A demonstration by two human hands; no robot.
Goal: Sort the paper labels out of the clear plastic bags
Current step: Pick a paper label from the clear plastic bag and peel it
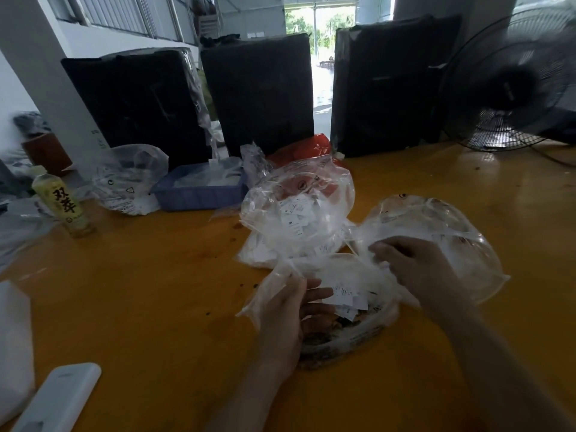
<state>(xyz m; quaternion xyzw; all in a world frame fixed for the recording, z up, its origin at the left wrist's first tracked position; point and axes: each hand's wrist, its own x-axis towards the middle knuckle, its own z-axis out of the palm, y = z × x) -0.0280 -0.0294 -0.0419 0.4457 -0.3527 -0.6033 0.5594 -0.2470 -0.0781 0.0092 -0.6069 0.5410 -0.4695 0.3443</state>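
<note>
A clear plastic bag (349, 332) with small white paper labels (346, 296) lies on the yellow table in front of me. My left hand (290, 316) holds the bag's left edge, fingers reaching toward the labels. My right hand (414, 266) grips crumpled clear plastic at the bag's upper right, fingers curled. Behind it sits another clear bag (296, 219) full of labels, one marked XL. A puffed empty-looking clear bag (442, 232) lies to the right, partly under my right hand.
A blue tray (199, 194) holding white pieces stands behind, next to a clear bag (131, 179) and a drink bottle (62, 204). Three black-wrapped bundles (258, 95) line the back. A fan (511, 82) stands at right. A white device (59, 397) lies near left.
</note>
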